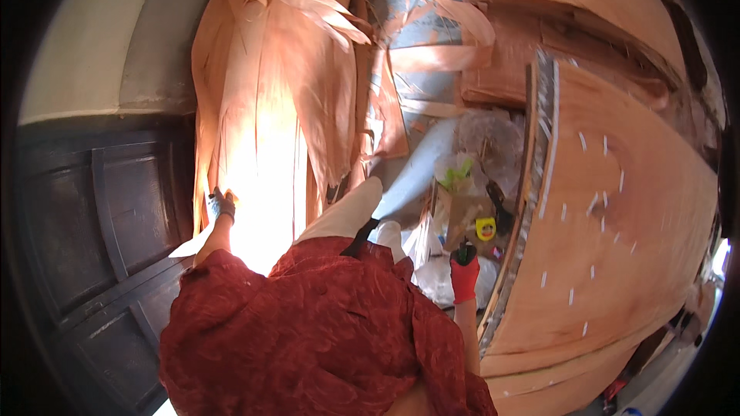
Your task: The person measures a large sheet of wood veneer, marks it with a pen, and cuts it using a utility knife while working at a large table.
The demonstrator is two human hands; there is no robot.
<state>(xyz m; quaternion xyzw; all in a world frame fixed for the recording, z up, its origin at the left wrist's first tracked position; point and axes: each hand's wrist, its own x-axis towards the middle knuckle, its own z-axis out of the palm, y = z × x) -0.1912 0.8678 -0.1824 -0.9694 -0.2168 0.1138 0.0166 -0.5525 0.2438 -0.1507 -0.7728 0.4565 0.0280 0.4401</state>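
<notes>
Reddish-brown sheets of wood veneer point(270, 85) lie in a long stack in front of me, torn and curling at the far end. Bright sunlight washes out their near part. My left hand point(221, 206), in a grey-blue glove, is at the stack's left edge, its fingers closed on the veneer there. Off to the right, away from the stack, my right hand point(464, 276) wears a red glove with dark fingers. That hand is curled; whatever it may hold is too dark and small to make out.
Right of me stands a pile of plywood boards point(617, 208) with pale marks on top. Between lie plastic bags point(486, 139), a yellow tape measure point(485, 229) and veneer scraps point(439, 58). A dark panelled door point(131, 200) and a pale wall point(85, 38) border the left.
</notes>
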